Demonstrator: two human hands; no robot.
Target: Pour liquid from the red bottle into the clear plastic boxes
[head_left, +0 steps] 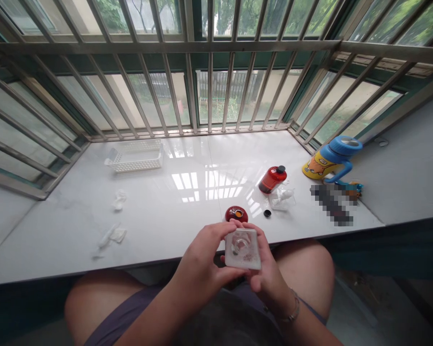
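Note:
Both hands hold a small translucent square box [242, 250] just off the near edge of the sill, above my lap. A round shape shows in the middle of its upper face. My left hand [211, 254] grips it from the left, with fingertips at the far edge and thumb at the near edge. My right hand [269, 269] closes round its right side and partly beneath it. Just beyond the fingers sits a round, dark red, glossy pot [234, 211] with a gold-rimmed opening. A small black cap [267, 213] lies to its right.
On the white sill [166, 216] a red bottle [273, 179] with a black top stands by crumpled clear plastic [283, 198]. A blue-and-yellow handled flask [328, 161] is at right, near a blurred-out dark item [332, 205]. A white basket [135, 156] and crumpled tissues [119, 200] lie left. Window bars [209, 91] rise behind.

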